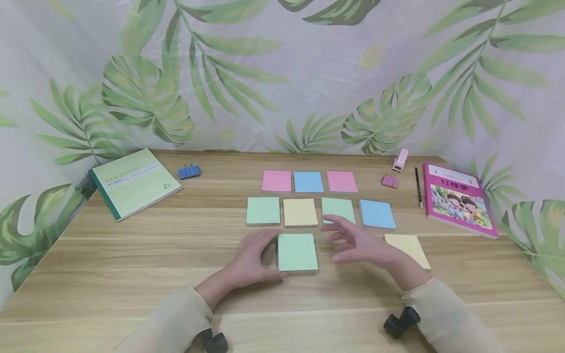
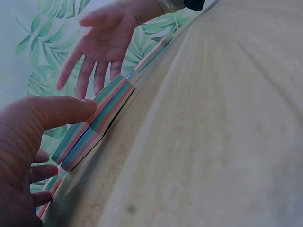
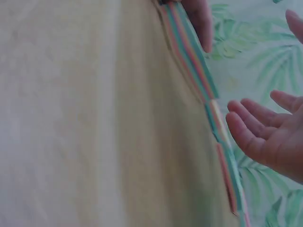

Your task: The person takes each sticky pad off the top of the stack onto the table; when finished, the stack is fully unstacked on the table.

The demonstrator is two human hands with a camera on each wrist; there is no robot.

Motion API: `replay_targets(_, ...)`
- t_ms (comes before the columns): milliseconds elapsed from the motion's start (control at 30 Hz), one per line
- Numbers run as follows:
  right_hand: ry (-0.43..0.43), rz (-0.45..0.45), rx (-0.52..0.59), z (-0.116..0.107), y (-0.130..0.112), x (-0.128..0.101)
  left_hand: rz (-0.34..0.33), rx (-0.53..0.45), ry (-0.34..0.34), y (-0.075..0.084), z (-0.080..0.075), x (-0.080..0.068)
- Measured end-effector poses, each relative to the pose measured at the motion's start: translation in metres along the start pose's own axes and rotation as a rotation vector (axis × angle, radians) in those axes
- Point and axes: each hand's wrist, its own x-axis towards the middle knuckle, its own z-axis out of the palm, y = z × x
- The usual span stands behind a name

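Observation:
A stack of green-topped sticky notes (image 1: 297, 252) lies on the table in front of me. Its striped sides (image 2: 100, 118) show two layered pads in the left wrist view. My left hand (image 1: 249, 260) holds this stack at its left side, thumb at the near edge and fingers by the far edge. To the right of it, my right hand (image 1: 359, 242) hovers with loosely bent fingers and nothing in them. Behind its fingertips is another green pad (image 1: 339, 208), partly covered. A yellow pad (image 1: 408, 247) lies partly behind the right forearm.
Beyond the hands sit a green pad (image 1: 263, 211), a yellow pad (image 1: 300, 213) and a blue pad (image 1: 377, 214). Pink pads flank another blue pad (image 1: 308, 182) farther back. A notebook (image 1: 137, 181) and blue clips (image 1: 189, 171) lie left; a pencil (image 1: 419, 186), stapler (image 1: 400, 160) and pink book (image 1: 459, 198) right.

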Motion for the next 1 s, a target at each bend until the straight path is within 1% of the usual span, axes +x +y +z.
replay_targets(167,0.034,0.05,-0.117,0.016,0.013,0.012,0.0,0.106,-0.005,0.0,0.002,0.001)
replay_targets(300,0.089,0.084,-0.217,0.023,0.02,0.014,-0.005,0.135,-0.005,0.0,0.003,0.001)
replay_targets(367,0.117,0.102,-0.292,0.026,0.023,0.014,-0.01,0.151,0.002,0.0,0.003,0.001)
replay_targets(500,0.144,0.116,-0.457,0.033,0.027,0.015,-0.029,0.198,0.003,0.002,0.002,0.0)
replay_targets(567,0.156,0.102,-0.536,0.036,0.028,0.016,-0.036,0.226,0.003,0.003,0.002,0.0)
replay_targets(667,0.172,0.07,-0.604,0.039,0.029,0.017,-0.043,0.246,0.004,0.003,0.003,0.0)
replay_targets(767,0.18,0.038,-0.605,0.04,0.03,0.018,-0.044,0.253,0.009,0.003,0.004,0.0)
replay_targets(833,0.176,0.035,-0.571,0.04,0.03,0.019,-0.047,0.257,0.008,0.003,0.004,0.0)
replay_targets(900,0.165,0.044,-0.5,0.038,0.029,0.019,-0.046,0.257,0.008,0.003,0.004,0.0)
replay_targets(1000,0.146,0.066,-0.341,0.033,0.027,0.017,-0.048,0.252,0.007,0.003,0.004,0.0)
